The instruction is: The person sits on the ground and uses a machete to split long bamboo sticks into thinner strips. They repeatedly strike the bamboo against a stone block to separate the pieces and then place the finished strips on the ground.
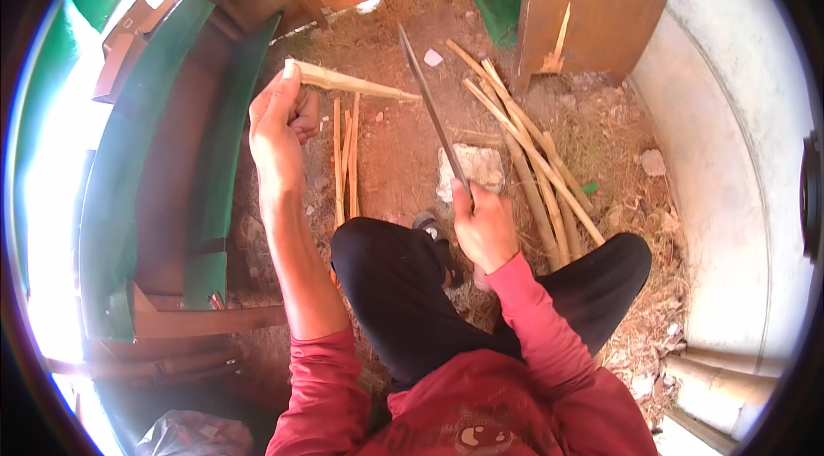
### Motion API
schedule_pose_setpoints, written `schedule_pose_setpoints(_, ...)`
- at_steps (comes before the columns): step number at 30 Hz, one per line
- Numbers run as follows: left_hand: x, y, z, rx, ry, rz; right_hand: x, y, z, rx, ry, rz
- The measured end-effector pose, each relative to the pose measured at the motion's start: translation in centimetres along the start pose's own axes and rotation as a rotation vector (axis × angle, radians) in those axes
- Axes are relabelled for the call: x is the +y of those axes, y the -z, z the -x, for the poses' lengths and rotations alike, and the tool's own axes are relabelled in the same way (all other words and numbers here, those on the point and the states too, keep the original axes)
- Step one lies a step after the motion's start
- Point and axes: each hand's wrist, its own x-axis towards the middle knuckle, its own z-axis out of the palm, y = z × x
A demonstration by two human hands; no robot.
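Note:
My left hand is raised at the left, its thumb and curled fingers closed on the near end of a pale wooden stake. The stake narrows toward its far end, which points right. In my right hand is a machete, gripped at the handle, its long dark blade slanting up and to the left. The stake's thin tip appears close to the blade; I cannot tell whether they touch. A pale flat stone block lies on the ground just beyond my right hand.
Several long bamboo poles lie in a pile at the right. A few thin split sticks lie on the ground between my left arm and the block. A green-topped wooden bench stands left, a brown wooden cabinet far right, a pale wall beside it.

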Motion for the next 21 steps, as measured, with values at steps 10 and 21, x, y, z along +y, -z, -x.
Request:
schedule_pose_setpoints(10, 0.0, -0.5, 0.0, 0.013, -0.084, -0.043, -6.1, -0.5, 2.3, 0.042, 0.335, -0.132)
schedule_pose_setpoints(21, -3.9, 0.6, -6.4, 0.298, -0.579, 0.09, 3.6, -1.0, 0.8, -0.076, -0.136, -0.174)
